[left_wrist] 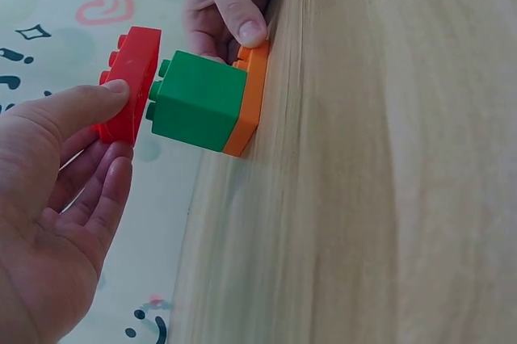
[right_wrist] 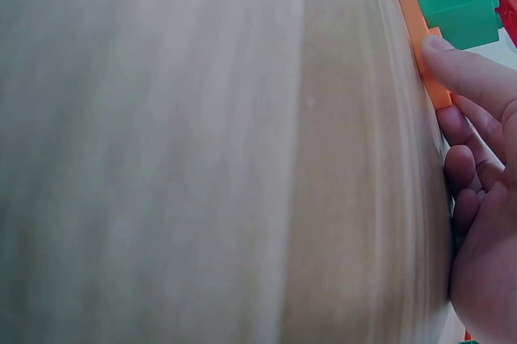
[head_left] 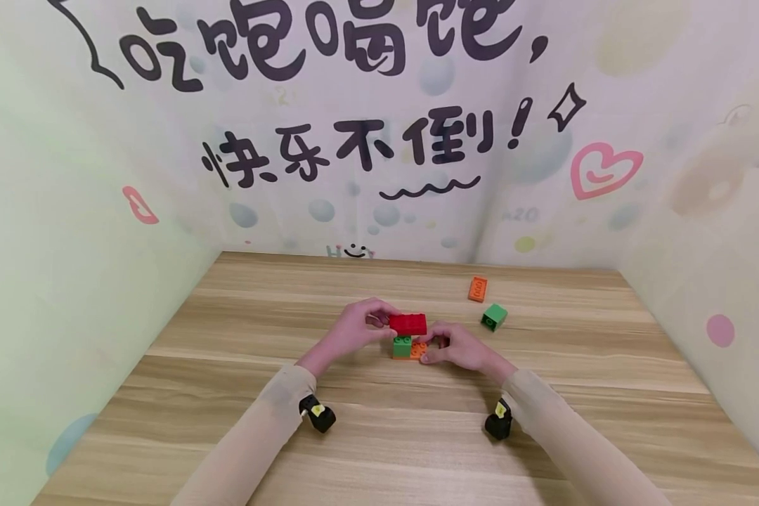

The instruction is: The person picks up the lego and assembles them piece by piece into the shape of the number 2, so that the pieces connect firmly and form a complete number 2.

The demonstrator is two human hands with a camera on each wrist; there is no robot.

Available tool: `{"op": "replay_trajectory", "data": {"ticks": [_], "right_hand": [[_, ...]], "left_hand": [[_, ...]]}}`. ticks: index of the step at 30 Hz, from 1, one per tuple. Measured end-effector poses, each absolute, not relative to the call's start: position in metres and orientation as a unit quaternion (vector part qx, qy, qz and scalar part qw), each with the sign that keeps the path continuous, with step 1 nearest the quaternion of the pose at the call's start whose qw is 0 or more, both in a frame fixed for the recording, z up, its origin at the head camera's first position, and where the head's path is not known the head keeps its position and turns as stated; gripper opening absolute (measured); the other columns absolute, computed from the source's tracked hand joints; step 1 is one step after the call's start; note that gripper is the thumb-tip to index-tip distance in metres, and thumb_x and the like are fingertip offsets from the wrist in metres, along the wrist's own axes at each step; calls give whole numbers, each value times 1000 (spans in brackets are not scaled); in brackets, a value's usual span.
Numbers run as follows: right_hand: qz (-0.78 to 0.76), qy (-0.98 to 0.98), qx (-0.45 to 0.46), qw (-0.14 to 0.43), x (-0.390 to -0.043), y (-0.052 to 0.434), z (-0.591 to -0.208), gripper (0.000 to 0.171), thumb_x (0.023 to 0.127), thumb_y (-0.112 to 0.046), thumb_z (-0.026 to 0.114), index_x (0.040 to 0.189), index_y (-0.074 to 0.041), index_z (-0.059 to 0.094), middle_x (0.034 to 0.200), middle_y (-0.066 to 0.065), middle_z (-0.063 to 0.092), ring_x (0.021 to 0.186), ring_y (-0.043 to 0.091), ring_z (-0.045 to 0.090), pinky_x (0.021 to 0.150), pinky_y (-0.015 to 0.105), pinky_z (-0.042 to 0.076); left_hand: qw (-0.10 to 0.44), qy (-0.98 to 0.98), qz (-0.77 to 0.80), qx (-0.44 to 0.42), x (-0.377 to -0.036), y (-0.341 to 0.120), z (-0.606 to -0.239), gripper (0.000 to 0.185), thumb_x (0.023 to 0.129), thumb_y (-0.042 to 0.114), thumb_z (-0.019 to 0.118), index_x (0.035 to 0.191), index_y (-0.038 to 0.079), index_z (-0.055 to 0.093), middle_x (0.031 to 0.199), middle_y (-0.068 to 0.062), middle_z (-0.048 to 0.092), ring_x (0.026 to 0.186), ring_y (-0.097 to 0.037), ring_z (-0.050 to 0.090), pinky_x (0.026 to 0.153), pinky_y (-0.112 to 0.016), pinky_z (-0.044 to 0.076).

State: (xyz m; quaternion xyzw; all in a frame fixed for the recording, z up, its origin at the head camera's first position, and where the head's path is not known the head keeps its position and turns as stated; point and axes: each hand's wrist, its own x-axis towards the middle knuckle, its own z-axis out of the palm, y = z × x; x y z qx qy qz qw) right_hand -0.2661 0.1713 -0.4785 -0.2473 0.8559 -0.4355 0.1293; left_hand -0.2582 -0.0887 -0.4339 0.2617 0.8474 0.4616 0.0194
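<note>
Here we see the left hand (head_left: 353,330) pinching a red brick (head_left: 408,324) between thumb and fingers, holding it just above a green cube (head_left: 402,346) that sits on a flat orange plate (head_left: 417,350) lying on the wooden table (head_left: 379,450). The right hand (head_left: 457,348) grips the orange plate at its free end, thumb on its top and fingers curled at its edge, pinning it to the table.

In the left wrist view the red brick (left_wrist: 129,81) stands apart from the studs of the green cube (left_wrist: 199,100), with a narrow gap showing between them, and it looks slightly offset rather than squarely over the studs.

We judge the main risk to be a skewed press: if the red brick comes down tilted or off the stud rows, it may seat on one side only and lever the green cube off the orange plate (left_wrist: 249,94). The plate is thin and held at one end alone, so a hard push could tip or slide the stack. The right wrist view is blurred, so we cannot be sure how firmly the plate is held.

A loose orange piece (head_left: 477,289) and another green cube (head_left: 494,317) lie well apart, to the right.
</note>
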Motion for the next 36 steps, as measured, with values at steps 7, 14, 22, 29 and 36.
{"op": "replay_trajectory", "data": {"ticks": [7,14,22,29,36], "right_hand": [[-440,853,-248,128,-267,171,-478,22,82,-22,80,100,-15,70,87,1,57,77,16,48,66,23,39],[-440,855,-241,130,-266,170,-478,23,82,-20,80,101,-12,70,88,3,58,77,16,47,66,23,38],[-442,851,-254,125,-265,171,-479,23,82,-24,80,99,-13,70,86,3,56,76,16,48,65,24,38],[-441,852,-252,126,-266,171,-478,23,81,-22,81,100,-15,70,88,3,57,77,16,47,66,24,37],[-436,857,-245,125,-267,170,-480,25,81,-18,80,103,-10,70,88,5,56,75,15,45,65,23,35]], "left_hand": [[21,845,464,265,-258,-88,-437,34,85,11,78,118,9,69,113,-9,69,98,-20,66,89,-33,58],[17,844,463,269,-257,-87,-440,35,83,9,78,117,7,69,113,-10,70,97,-21,67,88,-30,58],[16,843,463,273,-255,-86,-440,35,83,9,78,117,7,69,113,-10,70,97,-19,67,87,-29,58],[24,840,468,273,-253,-85,-439,35,83,8,78,117,7,69,112,-10,69,96,-19,67,88,-33,58],[28,836,472,277,-252,-84,-439,35,84,7,77,117,7,69,112,-12,69,97,-23,67,90,-39,58]]}}
